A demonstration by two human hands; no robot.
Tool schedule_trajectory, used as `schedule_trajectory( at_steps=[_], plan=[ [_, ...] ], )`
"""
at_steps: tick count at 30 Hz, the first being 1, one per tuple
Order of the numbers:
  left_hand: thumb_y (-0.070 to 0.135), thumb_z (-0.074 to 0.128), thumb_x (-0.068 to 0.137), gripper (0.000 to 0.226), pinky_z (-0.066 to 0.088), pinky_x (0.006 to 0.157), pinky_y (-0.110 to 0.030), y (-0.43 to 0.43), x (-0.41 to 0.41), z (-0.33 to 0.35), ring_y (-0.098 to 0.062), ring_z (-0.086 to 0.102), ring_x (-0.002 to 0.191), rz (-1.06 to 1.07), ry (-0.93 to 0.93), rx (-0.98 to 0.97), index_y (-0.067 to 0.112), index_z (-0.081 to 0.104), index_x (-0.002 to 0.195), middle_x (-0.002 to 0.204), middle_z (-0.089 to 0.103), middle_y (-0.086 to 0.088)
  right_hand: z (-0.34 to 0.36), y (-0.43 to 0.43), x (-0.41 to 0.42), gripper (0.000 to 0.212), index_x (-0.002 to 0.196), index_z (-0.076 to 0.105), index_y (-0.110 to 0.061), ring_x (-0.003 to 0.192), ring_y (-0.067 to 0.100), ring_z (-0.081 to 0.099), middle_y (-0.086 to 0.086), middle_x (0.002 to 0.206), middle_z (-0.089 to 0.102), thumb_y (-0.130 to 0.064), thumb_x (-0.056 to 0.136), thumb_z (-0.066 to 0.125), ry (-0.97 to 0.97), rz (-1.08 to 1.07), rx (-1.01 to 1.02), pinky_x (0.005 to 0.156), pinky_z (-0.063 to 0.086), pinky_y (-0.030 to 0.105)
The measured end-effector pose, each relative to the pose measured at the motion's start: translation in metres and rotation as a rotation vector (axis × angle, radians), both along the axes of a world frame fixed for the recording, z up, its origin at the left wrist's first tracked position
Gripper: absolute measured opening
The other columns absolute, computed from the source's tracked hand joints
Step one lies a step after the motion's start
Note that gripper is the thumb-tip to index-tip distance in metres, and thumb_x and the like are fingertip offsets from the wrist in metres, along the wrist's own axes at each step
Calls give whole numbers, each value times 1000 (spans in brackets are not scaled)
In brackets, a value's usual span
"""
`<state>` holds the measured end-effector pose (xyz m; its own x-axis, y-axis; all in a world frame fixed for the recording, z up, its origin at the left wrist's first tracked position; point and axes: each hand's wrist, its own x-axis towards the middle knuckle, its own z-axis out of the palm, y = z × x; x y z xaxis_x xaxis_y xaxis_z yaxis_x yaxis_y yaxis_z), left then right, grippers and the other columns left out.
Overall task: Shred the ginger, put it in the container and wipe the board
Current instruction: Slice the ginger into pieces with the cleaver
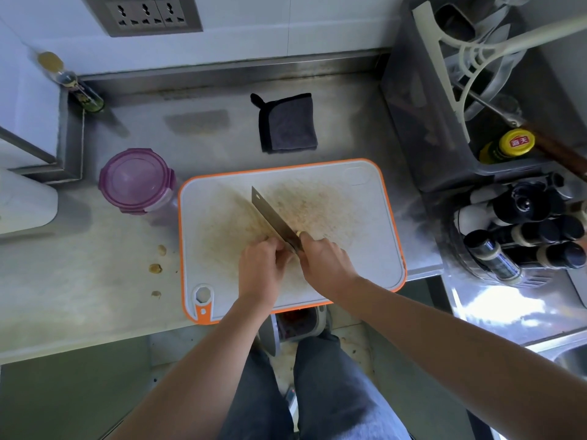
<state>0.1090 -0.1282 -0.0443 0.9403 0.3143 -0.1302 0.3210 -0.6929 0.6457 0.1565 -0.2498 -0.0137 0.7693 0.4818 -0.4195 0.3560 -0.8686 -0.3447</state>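
While our right hand (324, 258) wraps its fingers round the handle of the rectangular steel cleaver (270, 214), the blade rests on the white plastic cutting board with orange rim (365, 249), its tip pointing to 11 o'clock. Left hand (262, 265): fingers curled, knuckles against the blade's heel near board centre; whether they pinch anything we cannot tell. Ginger: hidden, not made out. Brownish smear across the board's middle. Round clear container with purple clip lid (136, 181), lid on, at 10 o'clock, just beside the board. Folded dark grey cloth (287, 123) at 12 o'clock, apart from the board. Pale peel scraps (155, 268) lie on the steel counter (79, 281) at 9 o'clock.
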Motion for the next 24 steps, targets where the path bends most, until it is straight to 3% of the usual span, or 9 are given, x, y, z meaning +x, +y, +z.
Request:
schedule_trajectory(
  at_steps=[4, 9, 16, 20, 24],
  plan=[
    [22, 72, 85, 9, 48, 57, -33, 0, -3, -3, -20, 59, 62, 2, 0, -3, 15, 74, 80, 77, 66, 0, -5, -2, -3, 34, 133, 38, -11, 68, 26, 46, 5, 77, 49, -13, 99, 40, -14, -17, 20, 61, 36, 34],
    [22, 73, 84, 7, 38, 58, -24, 0, -2, -1, -14, 54, 62, 12, 9, -8, 16, 74, 80, 77, 66, 4, -1, -5, 0, 24, 121, 44, -10, 73, 31, 53, 8, 80, 52, -21, 100, 40, 21, -44, 67, 61, 36, 34],
    [22, 73, 84, 11, 49, 58, -37, 1, -2, -9, -21, 58, 62, -1, 18, 0, 12, 72, 79, 75, 64, 0, 3, -25, -10, 21, 119, 42, -9, 66, 24, 50, 6, 77, 50, -17, 100, 39, 27, 51, -46, 59, 37, 33],
    [26, 71, 86, 16, 47, 56, -36, 1, -4, -9, -20, 57, 60, -6, -3, 6, 12, 72, 79, 76, 63, 0, -5, -2, -4, 36, 134, 37, -10, 68, 28, 51, 7, 79, 54, -11, 98, 41, 3, 25, -17, 61, 39, 34],
    [25, 73, 84, 13, 45, 57, -30, 3, -5, -9, -17, 56, 62, -4, -3, 9, 13, 72, 81, 78, 64, 2, -8, 2, 4, 21, 117, 44, -9, 77, 33, 58, 7, 80, 56, -19, 99, 41, -6, -30, 43, 61, 39, 34]
  ],
)
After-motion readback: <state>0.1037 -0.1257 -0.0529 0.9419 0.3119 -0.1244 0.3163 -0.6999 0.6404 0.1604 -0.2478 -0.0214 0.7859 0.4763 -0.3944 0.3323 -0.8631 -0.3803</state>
